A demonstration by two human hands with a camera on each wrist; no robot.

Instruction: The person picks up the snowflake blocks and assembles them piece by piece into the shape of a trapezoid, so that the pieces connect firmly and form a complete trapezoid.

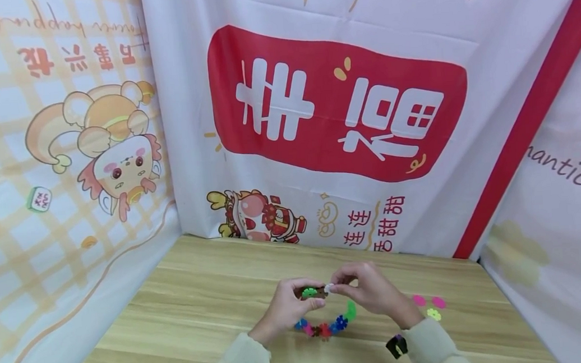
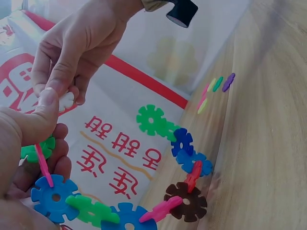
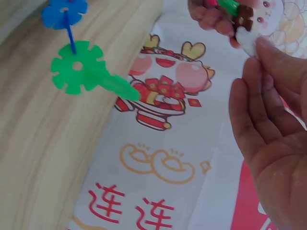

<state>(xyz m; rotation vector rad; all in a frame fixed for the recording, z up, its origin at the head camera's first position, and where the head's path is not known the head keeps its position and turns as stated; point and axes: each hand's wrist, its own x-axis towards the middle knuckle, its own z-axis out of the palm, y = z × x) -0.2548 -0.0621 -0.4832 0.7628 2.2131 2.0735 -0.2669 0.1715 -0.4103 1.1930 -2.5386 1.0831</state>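
A curved chain of interlocking plastic snowflake discs (image 1: pixel 324 330) hangs from my left hand (image 1: pixel 291 311), which grips it at one end. Blue, green, pink, red and brown discs make up the chain; its free end is a green disc (image 2: pixel 151 120). My right hand (image 1: pixel 366 288) pinches a white snowflake disc (image 1: pixel 329 288) between thumb and finger. In the right wrist view the white disc meets a brown disc (image 3: pixel 244 18) by the left fingers. Whether their slots are joined cannot be told. Part of the held end is hidden behind the left fingers.
Loose discs lie at the right of the wooden table (image 1: pixel 169 325), among them a pink disc (image 1: pixel 419 300), a yellow disc (image 1: pixel 433 314) and a purple disc (image 2: pixel 229 82). Printed cloth (image 1: pixel 190 126) walls the table at the back and both sides.
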